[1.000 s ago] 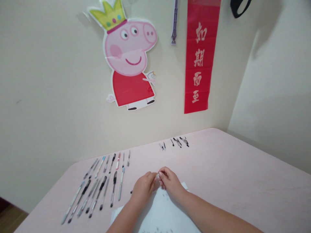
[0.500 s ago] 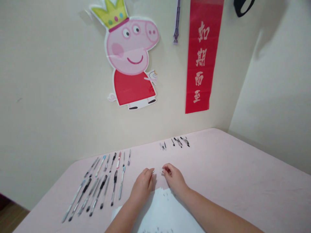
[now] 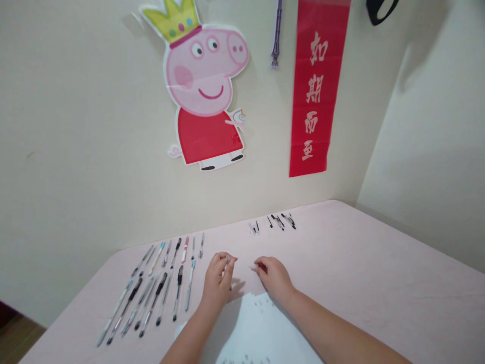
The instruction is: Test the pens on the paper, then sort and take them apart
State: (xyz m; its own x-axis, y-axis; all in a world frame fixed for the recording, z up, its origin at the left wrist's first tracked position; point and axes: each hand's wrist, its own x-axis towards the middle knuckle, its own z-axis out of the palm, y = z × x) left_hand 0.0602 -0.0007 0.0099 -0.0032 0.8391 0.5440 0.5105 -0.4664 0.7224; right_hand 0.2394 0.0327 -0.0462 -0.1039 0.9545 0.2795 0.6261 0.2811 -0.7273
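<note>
My left hand (image 3: 219, 280) is raised a little above the pink cloth, its fingers curled round a thin, greyish pen-like piece (image 3: 227, 259). Most of that piece is hidden by the fingers. Facing it across a small gap, my right hand (image 3: 275, 277) is closed in a pinch on a small whitish piece (image 3: 252, 266), which is too small to identify. Below both hands lies a white sheet of paper (image 3: 261, 328) with small dark marks on it. My forearms cover parts of the sheet's sides.
Several pens lie in two slanting rows at left, including a black-gripped pen (image 3: 155, 303) and a pink pen (image 3: 185, 250). Small dark and clear pen parts (image 3: 278, 222) lie near the wall. The pink tablecloth (image 3: 364, 263) stretches to the right.
My left hand has turned and moved slightly left and up, widening the gap between the hands. The pen-like piece now shows between its fingers. My right hand has barely shifted.
</note>
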